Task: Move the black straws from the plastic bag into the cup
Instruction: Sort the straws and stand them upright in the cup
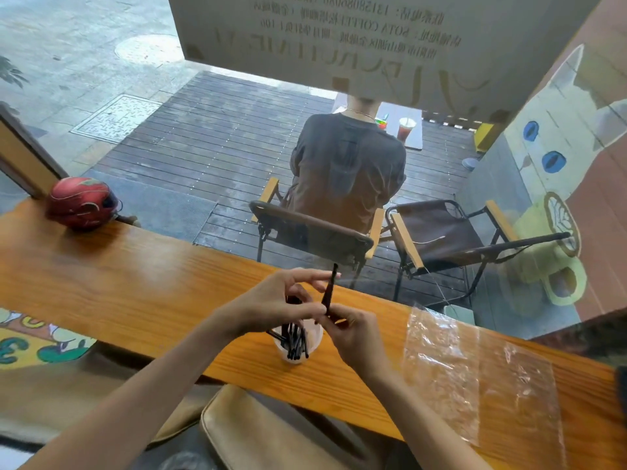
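A tan cushioned stool [271, 432] sits nearest, below the wooden counter's near edge. Above the cup [298, 344] there, the right hand [353, 330] pinches a bundle of black straws [329, 293] upright, the left hand [288, 300] steadying it. The plastic bag [481, 371] lies flat to the right, seemingly emptied.

Both bare forearms reach forward and meet. The left hand [281, 305] spreads its fingers; the right hand [353, 334] keeps a curled pinching grip.

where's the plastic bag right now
In the head view the plastic bag lies flat on the wooden counter at the right, beside the right hand and right of the cup.
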